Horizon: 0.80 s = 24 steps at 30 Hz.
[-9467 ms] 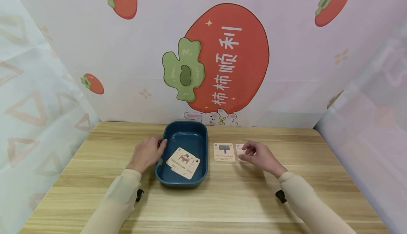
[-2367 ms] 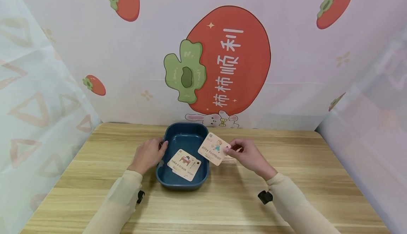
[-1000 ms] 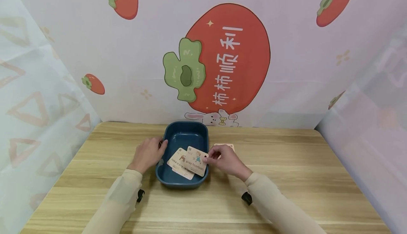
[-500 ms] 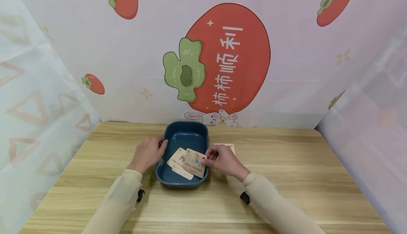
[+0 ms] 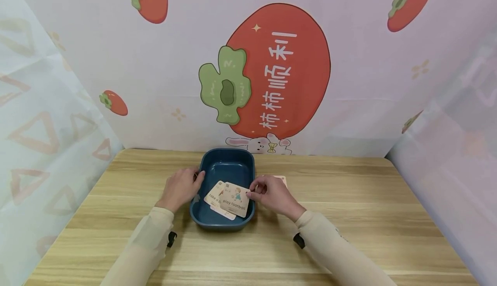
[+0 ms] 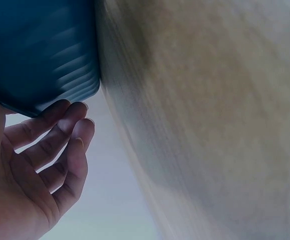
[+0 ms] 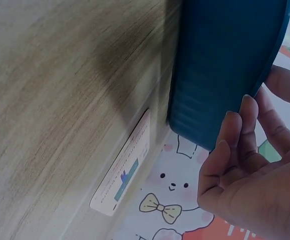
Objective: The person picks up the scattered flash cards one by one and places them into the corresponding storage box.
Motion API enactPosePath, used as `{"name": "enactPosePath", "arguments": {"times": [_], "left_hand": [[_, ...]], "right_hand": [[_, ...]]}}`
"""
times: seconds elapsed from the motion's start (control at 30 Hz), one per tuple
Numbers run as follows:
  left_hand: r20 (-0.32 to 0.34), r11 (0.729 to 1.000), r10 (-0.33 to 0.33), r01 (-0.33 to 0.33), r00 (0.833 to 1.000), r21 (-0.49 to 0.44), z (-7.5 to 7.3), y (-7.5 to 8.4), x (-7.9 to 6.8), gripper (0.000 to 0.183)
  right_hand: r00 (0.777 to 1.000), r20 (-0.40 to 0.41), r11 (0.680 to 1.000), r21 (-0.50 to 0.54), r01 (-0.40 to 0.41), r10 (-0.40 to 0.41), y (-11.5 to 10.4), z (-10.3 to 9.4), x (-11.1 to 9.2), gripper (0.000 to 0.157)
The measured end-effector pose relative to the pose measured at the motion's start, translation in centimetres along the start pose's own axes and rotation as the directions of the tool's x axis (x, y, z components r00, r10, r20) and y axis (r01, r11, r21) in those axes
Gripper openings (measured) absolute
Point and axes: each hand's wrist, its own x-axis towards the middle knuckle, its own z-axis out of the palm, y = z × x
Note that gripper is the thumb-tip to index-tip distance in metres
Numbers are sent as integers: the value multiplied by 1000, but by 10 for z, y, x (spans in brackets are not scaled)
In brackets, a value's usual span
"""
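A dark blue tray [image 5: 227, 154] stands on the wooden table [image 5: 349, 221]. Inside it lies a "take a break" card [image 5: 212, 198], and a "play football" card [image 5: 234, 199] rests tilted on top of it. My right hand [image 5: 269, 191] is at the tray's right rim, thumb and forefinger pinching the right edge of the football card. In the right wrist view the other fingers of my right hand [image 7: 245, 170] hang beside the tray wall [image 7: 225, 65]. My left hand [image 5: 180, 187] rests against the tray's left side. The left wrist view has its fingers [image 6: 59, 130] relaxed, touching the blue wall [image 6: 39, 50].
One more card [image 5: 280, 178] lies flat on the table just right of the tray, mostly hidden behind my right hand; it is plainer in the right wrist view [image 7: 124, 175]. A printed backdrop [image 5: 272, 70] closes off the far edge and both sides.
My right hand carried the football card from the table side into the tray and has lowered it onto the other card. The left hand has stayed on the tray.
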Motion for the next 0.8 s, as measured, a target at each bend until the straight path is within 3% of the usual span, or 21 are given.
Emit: {"name": "enactPosePath", "arguments": {"times": [0.3, 0.8], "left_hand": [[0, 1000, -3, 3, 1000, 0, 1, -1, 1, 29], [-3, 1000, -3, 3, 1000, -4, 1, 0, 0, 28]], "right_hand": [[1000, -8, 999, -38, 30, -30, -2, -1, -3, 7], [1000, -14, 1000, 24, 20, -19, 2, -13, -9, 6]]}}
